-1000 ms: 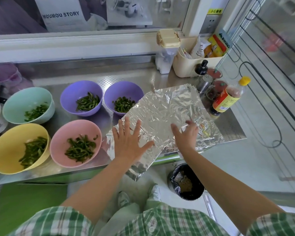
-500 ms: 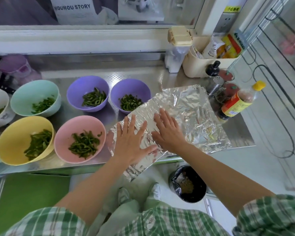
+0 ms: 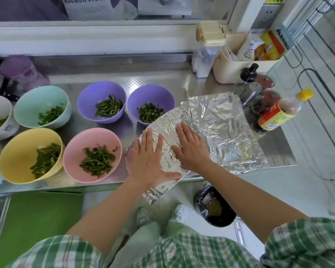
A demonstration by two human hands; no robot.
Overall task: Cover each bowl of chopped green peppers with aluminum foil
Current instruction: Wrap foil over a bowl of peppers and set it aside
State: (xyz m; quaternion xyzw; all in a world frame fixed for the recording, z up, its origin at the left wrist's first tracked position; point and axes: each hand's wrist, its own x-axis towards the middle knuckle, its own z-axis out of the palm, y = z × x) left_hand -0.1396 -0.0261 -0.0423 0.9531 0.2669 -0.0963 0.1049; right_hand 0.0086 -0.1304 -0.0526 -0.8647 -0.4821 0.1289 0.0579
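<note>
Left hand point(image 3: 150, 161) and right hand point(image 3: 191, 149) press flat on foil point(image 3: 222, 120) atop steel counter point(image 3: 159, 78).

Top foil: a crinkled silver aluminium foil sheet point(image 3: 168, 122) is lying flat and skewed on the steel counter point(image 3: 159, 76), its near corner hanging over the front edge.
Lower foil: more wrinkled foil sheets point(image 3: 220, 128) are lying stacked to its right, partly under it.
Back bowls: a mint-green bowl point(image 3: 37, 99), a left purple bowl point(image 3: 97, 91) and a right purple bowl point(image 3: 149, 94) are standing upright and uncovered, holding chopped green peppers.
Front bowls: a yellow bowl point(image 3: 21, 151) and a pink bowl point(image 3: 97, 136) are sitting uncovered, the pink one just left of the top foil.
</note>
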